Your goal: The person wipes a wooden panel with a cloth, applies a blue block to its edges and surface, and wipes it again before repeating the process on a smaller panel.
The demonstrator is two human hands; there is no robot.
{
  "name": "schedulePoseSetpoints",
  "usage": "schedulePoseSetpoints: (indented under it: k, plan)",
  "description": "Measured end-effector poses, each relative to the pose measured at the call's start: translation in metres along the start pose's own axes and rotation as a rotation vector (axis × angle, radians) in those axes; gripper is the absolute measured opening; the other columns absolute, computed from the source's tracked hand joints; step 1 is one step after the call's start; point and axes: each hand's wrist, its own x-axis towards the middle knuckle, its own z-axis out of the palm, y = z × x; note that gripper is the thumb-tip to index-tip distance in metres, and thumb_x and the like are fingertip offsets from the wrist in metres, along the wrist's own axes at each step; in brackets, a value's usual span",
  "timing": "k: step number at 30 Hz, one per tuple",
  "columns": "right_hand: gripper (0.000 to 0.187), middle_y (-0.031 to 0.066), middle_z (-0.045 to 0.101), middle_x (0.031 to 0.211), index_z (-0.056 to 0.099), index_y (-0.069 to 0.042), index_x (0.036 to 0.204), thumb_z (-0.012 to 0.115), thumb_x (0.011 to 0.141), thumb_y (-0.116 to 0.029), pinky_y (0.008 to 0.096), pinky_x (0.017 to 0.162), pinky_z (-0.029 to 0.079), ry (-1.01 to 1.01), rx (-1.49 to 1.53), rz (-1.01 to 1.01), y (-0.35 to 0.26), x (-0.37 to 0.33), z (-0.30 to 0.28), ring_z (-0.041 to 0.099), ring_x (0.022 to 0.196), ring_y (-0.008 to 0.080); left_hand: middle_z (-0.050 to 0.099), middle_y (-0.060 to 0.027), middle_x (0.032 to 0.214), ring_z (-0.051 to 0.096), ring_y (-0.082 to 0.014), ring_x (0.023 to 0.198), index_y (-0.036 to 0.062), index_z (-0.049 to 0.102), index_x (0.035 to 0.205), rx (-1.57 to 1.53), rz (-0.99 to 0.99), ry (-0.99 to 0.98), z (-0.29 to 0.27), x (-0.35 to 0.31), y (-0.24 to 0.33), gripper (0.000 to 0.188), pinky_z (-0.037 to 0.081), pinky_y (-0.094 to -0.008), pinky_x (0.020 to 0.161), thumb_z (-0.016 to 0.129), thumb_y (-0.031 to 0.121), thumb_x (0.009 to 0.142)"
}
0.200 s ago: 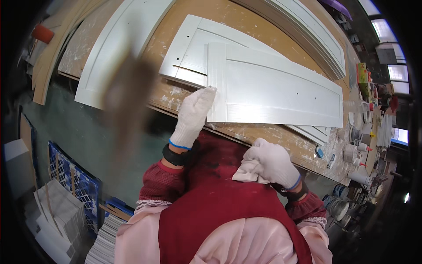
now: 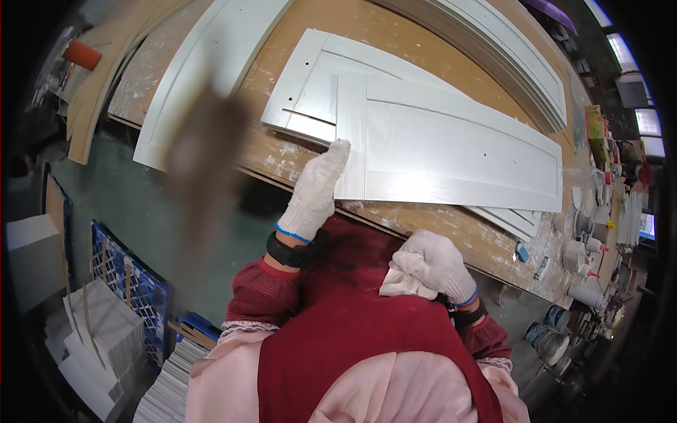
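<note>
A white panel door (image 2: pixel 451 141) with a recessed middle lies across another white panel (image 2: pixel 300 88) on the worktable. My left hand (image 2: pixel 315 185), in a white knitted glove, is closed on the near left edge of the upper panel, its thumb side near the corner. The fingers under the edge are partly hidden. Close to my red apron, short of the table edge, my right hand (image 2: pixel 437 264) wears a matching glove and is closed around a crumpled white cloth (image 2: pixel 403 282). That cloth is apart from the panels.
More white panels (image 2: pixel 204 63) lie at the left, and a stack of them (image 2: pixel 515 56) at the far right. Tubs (image 2: pixel 575 254) and bottles crowd the table's right end. A blue plastic crate (image 2: pixel 130 282) and stacked white boards (image 2: pixel 106 331) stand on the floor at left.
The whole view has shifted slightly, so the table and panels sit a little further right and lower. Both hands keep their holds.
</note>
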Motion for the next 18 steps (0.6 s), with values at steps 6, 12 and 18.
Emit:
schedulePoseSetpoints:
  k: [6,12,18]
  plan:
    - [0.031,0.0139,0.068,0.093,0.069,-0.004,0.109,0.060,0.087,-0.023,0.0310,0.079,0.052,0.217,0.484,0.031,0.025,-0.012,-0.005,0.066,0.086,0.0249,0.053,-0.0222,0.133,0.052,-0.0394,0.118,-0.0024,0.047,0.136,0.227,0.005,-0.015,0.000,-0.001,0.007,0.074,0.044,-0.0422,0.100,0.056,-0.018,0.064]
    - [0.028,0.0108,0.066,0.092,0.065,0.006,0.110,0.059,0.088,-0.010,0.0287,0.075,0.050,0.280,0.852,-0.090,0.026,-0.056,-0.065,0.063,0.081,0.0168,0.058,-0.0216,0.122,0.057,-0.0356,0.111,-0.0030,0.052,0.130,0.221,0.007,0.030,0.002,-0.007,0.002,0.051,0.047,-0.0385,0.094,0.058,-0.009,0.080]
    - [0.046,0.0153,0.064,0.111,0.062,0.006,0.113,0.055,0.095,-0.036,0.0347,0.087,0.047,0.998,0.401,-0.441,-0.013,-0.040,-0.149,0.061,0.098,0.0228,0.063,-0.0166,0.106,0.062,-0.0255,0.086,-0.0093,0.054,0.120,-0.293,-0.279,0.091,0.008,-0.002,0.017,0.034,0.050,-0.0346,0.076,0.056,0.016,0.097]
